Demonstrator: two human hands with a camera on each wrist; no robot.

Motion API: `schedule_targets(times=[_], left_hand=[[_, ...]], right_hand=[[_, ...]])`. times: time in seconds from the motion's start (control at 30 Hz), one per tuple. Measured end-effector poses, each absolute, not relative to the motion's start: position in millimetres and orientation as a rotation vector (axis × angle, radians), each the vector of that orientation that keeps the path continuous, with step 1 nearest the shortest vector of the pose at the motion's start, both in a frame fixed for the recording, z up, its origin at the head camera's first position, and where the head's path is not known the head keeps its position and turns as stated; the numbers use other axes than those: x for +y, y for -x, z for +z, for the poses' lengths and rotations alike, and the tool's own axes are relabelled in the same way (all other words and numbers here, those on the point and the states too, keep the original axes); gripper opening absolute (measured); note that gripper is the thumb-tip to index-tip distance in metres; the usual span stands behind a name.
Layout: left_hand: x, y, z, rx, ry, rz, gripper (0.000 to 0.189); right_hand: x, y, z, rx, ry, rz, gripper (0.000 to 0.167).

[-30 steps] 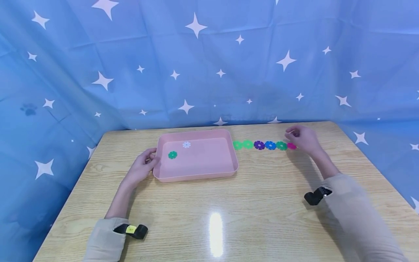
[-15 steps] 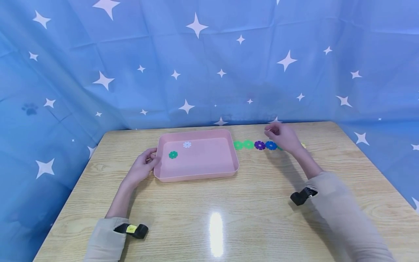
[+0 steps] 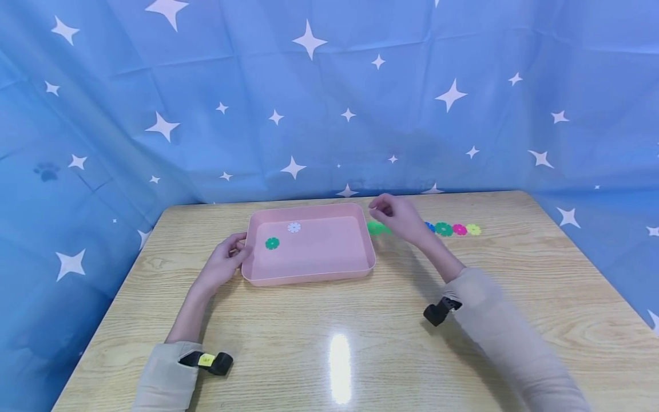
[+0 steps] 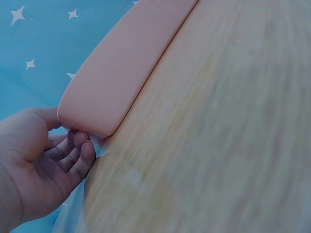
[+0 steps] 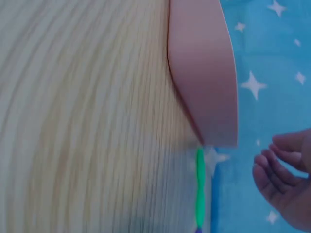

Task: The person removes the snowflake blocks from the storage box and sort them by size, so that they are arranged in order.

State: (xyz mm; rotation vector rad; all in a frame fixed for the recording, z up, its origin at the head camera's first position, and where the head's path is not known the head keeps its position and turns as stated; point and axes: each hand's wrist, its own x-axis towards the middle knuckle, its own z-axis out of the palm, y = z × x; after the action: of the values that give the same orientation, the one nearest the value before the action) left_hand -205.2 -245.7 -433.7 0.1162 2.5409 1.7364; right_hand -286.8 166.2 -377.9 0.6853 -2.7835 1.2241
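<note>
My left hand [image 3: 222, 262] grips the left wall of a pink tray [image 3: 329, 249], with its thumb at the rim and fingers curled against the outside in the left wrist view. Inside the tray lie a green snowflake disc [image 3: 272, 243] and a white snowflake disc [image 3: 294, 228]. My right hand [image 3: 400, 218], loosely curled and holding nothing, hovers just beyond the tray's right wall. Below it runs a row of discs: light green [image 3: 376, 228], blue [image 3: 429, 228], dark green [image 3: 444, 229], pink [image 3: 460, 229] and yellow [image 3: 473, 229]. The hand hides part of this row.
The wooden table [image 3: 288, 337] carries the tray and the row near its back edge. Behind it hangs a blue curtain [image 3: 329, 114] with white stars. Each sleeve has a black wrist camera [image 3: 221, 364] strapped on.
My right hand has moved left along the row to the tray's right side, uncovering the pink and yellow discs and covering the purple one. My left hand and the tray stay in place.
</note>
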Motion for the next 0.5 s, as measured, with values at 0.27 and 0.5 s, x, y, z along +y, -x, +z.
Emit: schedule_targets(times=[0.27, 0.5], left_hand=[[-246.6, 205.2, -434.3, 2.534, -0.109, 1.734, 0.048], [-246.6, 204.9, -433.0, 2.532, -0.114, 1.727, 0.05]], right_hand=[[116.9, 285.1, -379.2, -2.758, -0.814, 1.241, 0.022], [80.6, 286.5, -391.3, -2.789, -0.838, 1.306, 0.02]])
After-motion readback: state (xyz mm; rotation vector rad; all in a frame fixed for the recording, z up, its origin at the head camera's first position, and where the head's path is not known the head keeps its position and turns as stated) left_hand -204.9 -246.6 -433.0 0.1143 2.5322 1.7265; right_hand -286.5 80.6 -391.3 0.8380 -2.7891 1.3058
